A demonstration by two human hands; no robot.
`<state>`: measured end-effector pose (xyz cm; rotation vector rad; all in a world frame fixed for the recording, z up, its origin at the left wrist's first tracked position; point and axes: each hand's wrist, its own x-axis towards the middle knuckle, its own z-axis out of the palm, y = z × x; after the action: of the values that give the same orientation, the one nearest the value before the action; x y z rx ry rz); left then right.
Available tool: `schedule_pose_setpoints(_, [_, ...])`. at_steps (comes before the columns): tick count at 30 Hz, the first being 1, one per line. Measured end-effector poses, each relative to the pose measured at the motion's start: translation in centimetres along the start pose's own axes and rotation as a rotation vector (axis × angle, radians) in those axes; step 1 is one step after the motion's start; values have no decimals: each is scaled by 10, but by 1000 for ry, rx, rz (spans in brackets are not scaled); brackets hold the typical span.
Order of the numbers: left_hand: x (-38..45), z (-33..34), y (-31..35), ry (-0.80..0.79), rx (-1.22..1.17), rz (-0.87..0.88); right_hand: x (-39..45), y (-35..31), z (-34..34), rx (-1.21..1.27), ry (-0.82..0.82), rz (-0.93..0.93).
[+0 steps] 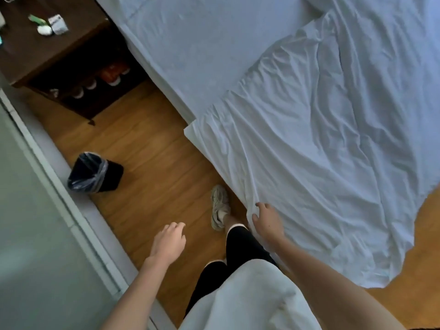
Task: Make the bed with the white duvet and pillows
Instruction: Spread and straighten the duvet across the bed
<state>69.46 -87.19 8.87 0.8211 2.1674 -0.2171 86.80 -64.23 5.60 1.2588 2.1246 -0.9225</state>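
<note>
The bed [190, 44] filled the upper right of the view, its mattress bare under a fitted white sheet toward the head end. The white duvet [321, 151] lay rumpled across the foot half, creased in long folds, one corner jutting over the near side edge and its far end spilling off the foot toward the wooden floor [147, 144]. At the top edge a bit of white fabric, possibly a pillow, showed only as a sliver, too little to tell.

A pale wall [35, 210] with a white skirting ran along the left side. A dark wooden bedside table [47, 51] stood at the upper left beside the bed, with small white and green items on top and blurred objects on its lower shelf. A black waste bin [92, 173] with a plastic liner sat on the floor near the wall, well apart from the bed.

The right hand [266, 222] rested at the duvet's side edge, its fingers curled into the fabric, pinching a fold. The left hand [167, 241] hung over the floor, fingers loosely spread, holding nothing. A pale sneaker [220, 206] stood on the floor just beside the bed.
</note>
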Motion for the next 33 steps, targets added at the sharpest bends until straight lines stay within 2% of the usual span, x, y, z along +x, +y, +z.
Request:
schedule_pose_setpoints(6, [144, -90, -9, 55, 50, 133, 123, -76, -19, 67, 200, -20])
schedule_pose_setpoints(11, [273, -149, -3, 258, -105, 251, 226, -131, -29, 108, 443, -48])
schedule_pose_setpoints(14, [345, -170, 8, 382, -164, 400, 270, -154, -23, 139, 570, -33])
schedule_pose_setpoints(18, [422, -187, 23, 473, -63, 693, 297, -176, -5, 213, 719, 21])
schedule_pose_setpoints(21, [460, -189, 28, 477, 102, 902, 310, -186, 13, 286, 762, 119])
schedule_pose_setpoints(25, [487, -197, 28, 433, 184, 1054, 322, -204, 37, 282, 926, 210])
schedule_pose_setpoints(33, [515, -225, 48, 342, 385, 1300, 331, -210, 49, 242, 1035, 200])
